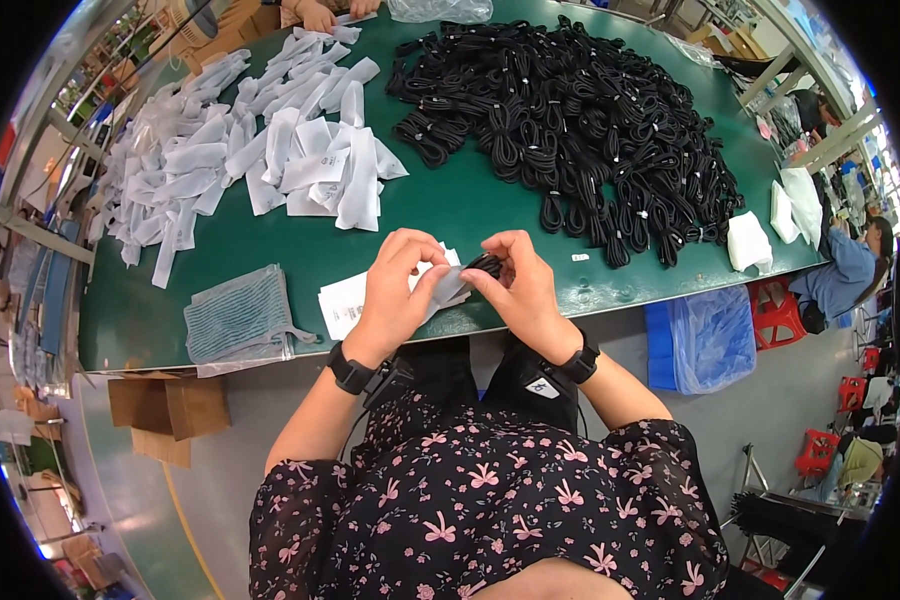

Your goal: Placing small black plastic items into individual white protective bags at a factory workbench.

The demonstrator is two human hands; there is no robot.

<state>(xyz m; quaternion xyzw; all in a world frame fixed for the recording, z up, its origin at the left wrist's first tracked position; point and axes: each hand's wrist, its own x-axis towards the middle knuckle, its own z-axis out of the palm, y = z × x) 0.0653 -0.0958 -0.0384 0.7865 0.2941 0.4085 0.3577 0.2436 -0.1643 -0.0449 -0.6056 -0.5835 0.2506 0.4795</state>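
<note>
Close over the table's front edge, my left hand [404, 290] pinches a small translucent white plastic bag [444, 293] between thumb and fingers. My right hand [520, 282] grips a coiled black cable [487, 264] right at the bag's mouth, and the two touch. Whether the coil's end is inside the bag is hard to make out. Beneath my left hand lies a stack of flat white bags [340, 308]. Beyond my right hand spreads a large heap of bundled black cables [570, 120]. Farther left is a pile of white bags [310, 160], apparently filled.
A grey-green striped cloth [238, 315] in plastic lies left of the stack. White packets [748, 242] sit at the table's right end, above a blue lined bin [705, 340]. A cardboard box [170, 405] stands below on the floor. Another person's hands [320, 14] show across the table.
</note>
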